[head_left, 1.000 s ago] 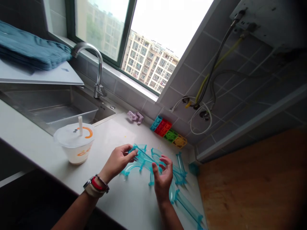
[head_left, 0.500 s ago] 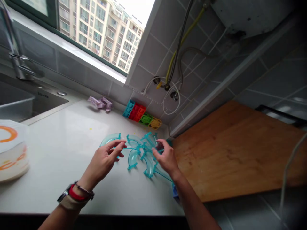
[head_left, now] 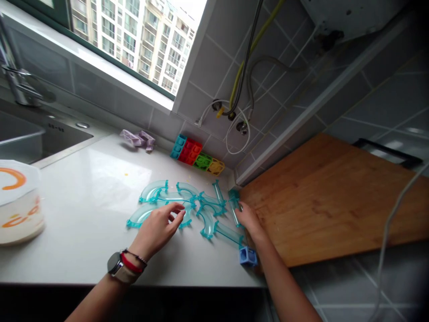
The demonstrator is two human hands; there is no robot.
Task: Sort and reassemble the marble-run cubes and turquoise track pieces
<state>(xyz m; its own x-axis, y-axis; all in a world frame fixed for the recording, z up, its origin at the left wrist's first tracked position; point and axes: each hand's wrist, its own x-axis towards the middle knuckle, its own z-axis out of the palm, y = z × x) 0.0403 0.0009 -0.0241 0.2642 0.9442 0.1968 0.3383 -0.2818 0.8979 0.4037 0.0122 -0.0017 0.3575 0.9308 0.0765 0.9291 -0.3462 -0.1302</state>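
Note:
My left hand (head_left: 161, 226), fingers loosely bent and thumb apart, hovers with nothing in it over a spread of clear teal track pieces. Beneath and around it lie curved track pieces (head_left: 142, 217) and a long straight one (head_left: 174, 197). At the right side, my right hand (head_left: 250, 220) has its fingers closed on the edge of a short straight track piece (head_left: 233, 209) beside the wooden board; its fingertips are partly hidden. Another straight track piece (head_left: 229, 233) lies below, near a blue cube block (head_left: 248, 256).
Against the tiled wall stands a row of coloured blocks (head_left: 191, 151), with lilac pieces (head_left: 137, 139) to its left. A large wooden board (head_left: 321, 210) leans at right. A lidded tub (head_left: 20, 203) and the sink (head_left: 63, 138) are at left.
My right hand has moved right, from above the pile to the straight piece by the board. My left hand has shifted slightly right and down. The teal pieces now lie more spread out.

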